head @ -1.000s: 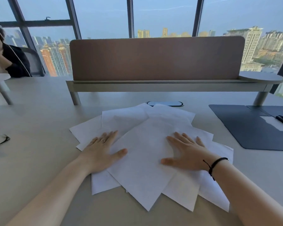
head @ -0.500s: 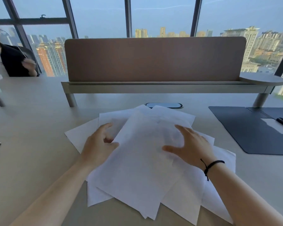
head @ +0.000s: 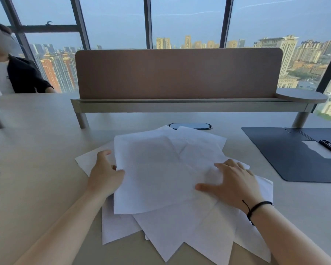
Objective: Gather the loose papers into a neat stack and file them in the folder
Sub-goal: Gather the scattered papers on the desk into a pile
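Papers — loose white sheets [head: 157,169] fanned crookedly on the pale desk [head: 36,150] — lie between both hands. Left hand [head: 105,175] grips the top sheet's left edge; right hand [head: 233,180] presses flat, fingers spread. Open dark blue folder [head: 287,157] lies right of the papers — nearer the right hand.

arms: bare, no sleeves | left hand [head: 105,176]: no wristwear | right hand [head: 231,183]: thin black cord [head: 256,206] on wrist
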### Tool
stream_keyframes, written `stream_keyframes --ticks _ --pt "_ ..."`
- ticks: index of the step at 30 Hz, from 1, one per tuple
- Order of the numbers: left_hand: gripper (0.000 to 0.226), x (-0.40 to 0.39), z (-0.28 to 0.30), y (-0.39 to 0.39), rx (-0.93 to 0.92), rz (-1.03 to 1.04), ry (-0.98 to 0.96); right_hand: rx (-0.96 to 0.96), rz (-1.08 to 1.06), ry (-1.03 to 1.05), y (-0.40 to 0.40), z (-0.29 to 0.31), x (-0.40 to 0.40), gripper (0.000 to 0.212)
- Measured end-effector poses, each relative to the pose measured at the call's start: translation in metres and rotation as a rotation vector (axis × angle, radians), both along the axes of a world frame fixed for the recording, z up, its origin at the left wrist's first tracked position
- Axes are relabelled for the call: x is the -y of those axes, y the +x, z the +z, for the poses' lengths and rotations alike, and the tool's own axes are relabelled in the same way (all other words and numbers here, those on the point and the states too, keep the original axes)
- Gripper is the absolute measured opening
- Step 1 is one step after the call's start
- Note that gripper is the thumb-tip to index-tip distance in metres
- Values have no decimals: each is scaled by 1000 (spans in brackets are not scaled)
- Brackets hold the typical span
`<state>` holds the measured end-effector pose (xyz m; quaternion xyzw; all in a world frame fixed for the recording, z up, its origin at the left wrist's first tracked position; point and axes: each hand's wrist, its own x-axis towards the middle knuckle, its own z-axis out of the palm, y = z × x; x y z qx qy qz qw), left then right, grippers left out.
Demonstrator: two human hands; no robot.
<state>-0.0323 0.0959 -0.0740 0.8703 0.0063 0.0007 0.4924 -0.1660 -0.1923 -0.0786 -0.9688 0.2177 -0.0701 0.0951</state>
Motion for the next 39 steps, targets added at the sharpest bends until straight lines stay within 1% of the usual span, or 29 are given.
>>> stream_keyframes --ticks 2,4,6,8,10,11,12,14,15,17,19,20,21,22,23,25,26,27,29,32,35,37,38,39 --pt "76 5 0 -4 -6 -36 25 -7 1 18 1 -1 1 105" --pt "76 6 3 -9 36 -67 87 -41 30 43 1 -3 1 107" --pt "80 4 3 -11 112 -100 171 -101 92 87 1 -5 0 113" --pt "88 2 3 -9 120 -138 216 -180 152 131 2 -6 0 122" --pt "94 2 1 -5 74 -178 170 -232 202 154 3 -5 0 129" --pt "92 2 0 -3 47 -194 118 -244 223 166 5 -5 1 132" --pt "88 3 0 -2 18 -214 60 -238 247 180 8 -4 1 131" --pt "77 8 -1 -3 -27 -256 -33 -190 296 213 15 -1 -3 118" --pt "66 12 0 -4 -22 -266 -41 -152 309 242 20 1 -6 108" --pt "38 22 4 -8 10 -263 23 -50 288 327 25 8 -13 91" --pt "23 28 6 -11 31 -283 72 35 200 335 23 13 -13 90" --pt "20 30 8 -11 36 -300 78 28 144 273 18 14 -8 94" --pt "19 30 9 -12 48 -308 87 -23 92 193 11 13 0 101" --pt "23 28 9 -12 72 -300 168 -93 56 134 3 9 8 108" --pt "39 27 8 -11 94 -291 322 -164 38 105 -6 4 17 114" --pt "85 21 -2 -4 47 -250 709 -266 46 93 -19 -8 26 117" --pt "99 19 -8 -2 -8 -220 804 -284 53 91 -22 -12 26 116" --pt "106 17 -13 0 -59 -192 830 -277 54 92 -21 -15 23 115" --pt "110 18 -18 2 -90 -200 798 -236 48 91 -14 -16 12 118" --pt "108 25 -18 -2 -23 -306 782 -168 80 98 -1 -16 -6 118" --pt "103 17 -17 -3 42 -358 689 -123 123 180 1 -13 -15 118" --pt "104 0 -17 4 60 -314 635 -65 113 244 -8 -5 -8 109" --pt "107 -10 -17 9 62 -281 656 -51 83 242 -14 -3 -2 102" --pt "108 -18 -18 13 53 -261 710 -54 49 213 -19 -3 6 100"
